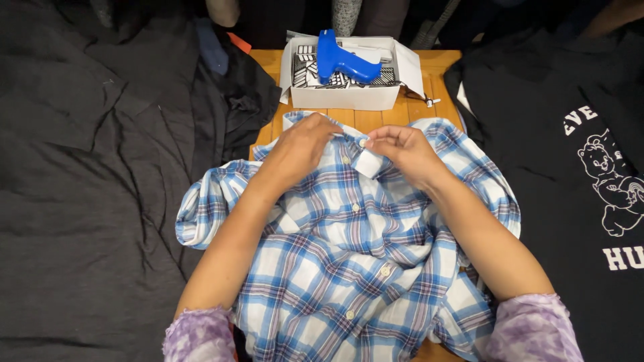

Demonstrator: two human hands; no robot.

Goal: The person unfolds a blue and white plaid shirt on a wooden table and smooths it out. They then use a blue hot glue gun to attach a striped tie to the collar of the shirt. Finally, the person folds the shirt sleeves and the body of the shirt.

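Note:
A blue and white plaid shirt [349, 268] lies front up on a wooden table [416, 110], its buttoned placket running down the middle. My left hand [300, 149] grips the left side of the collar. My right hand [402, 153] pinches the right collar tip near the top button. Both hands meet at the neck of the shirt.
A white open box [342, 97] holding a blue tagging gun [342, 59] and black and white tags stands at the table's far edge. Dark grey cloth [87, 181] covers the left side. A black printed T-shirt [577, 154] lies on the right.

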